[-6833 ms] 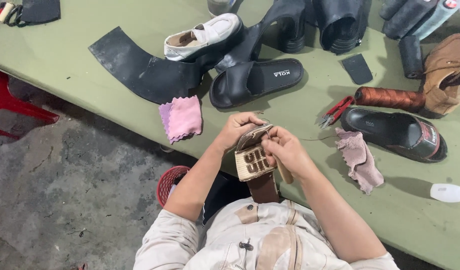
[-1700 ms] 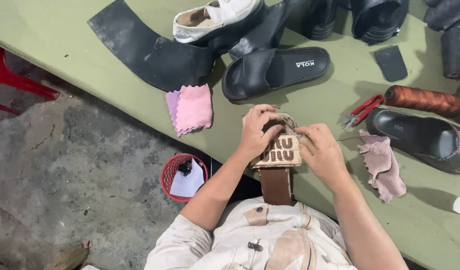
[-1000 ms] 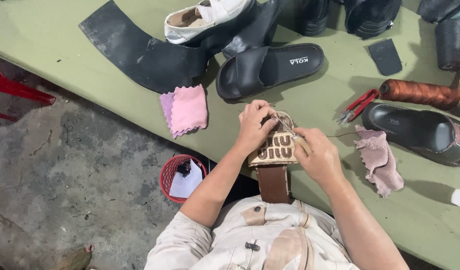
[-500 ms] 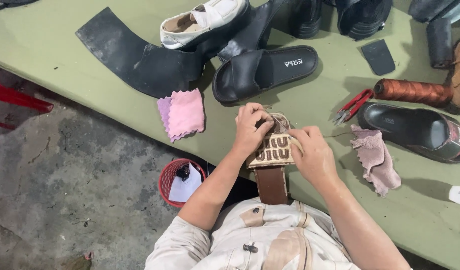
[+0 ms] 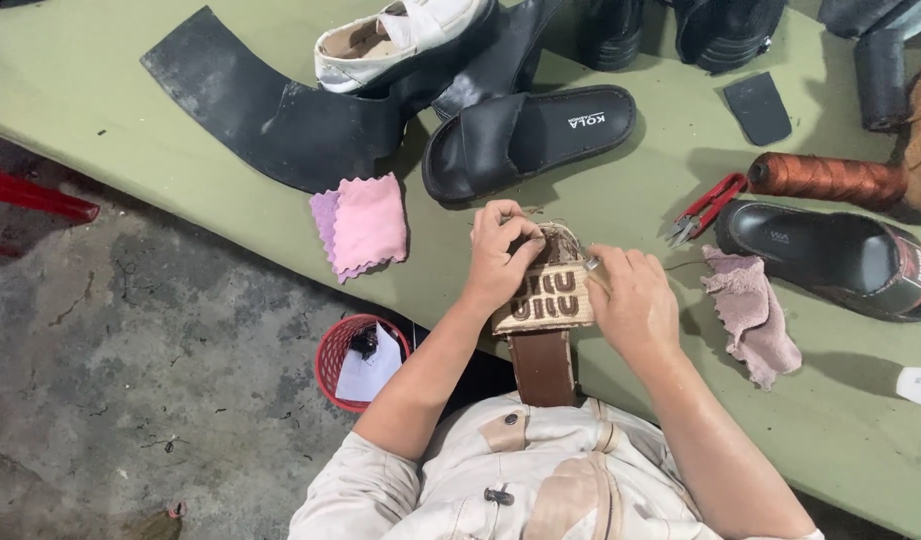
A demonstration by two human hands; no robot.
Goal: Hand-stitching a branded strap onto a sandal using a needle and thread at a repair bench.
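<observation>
Left hand [image 5: 500, 255] clamps a brown woven-strap sandal [image 5: 542, 300] at the green counter [image 5: 620, 200] edge; right hand [image 5: 635, 300] fingers pinch a thin tool, which could slip and jab the thumb

A white printed label [image 5: 583, 120] sits on the black slide sandal's [image 5: 528, 140] insole, at its heel end.
</observation>
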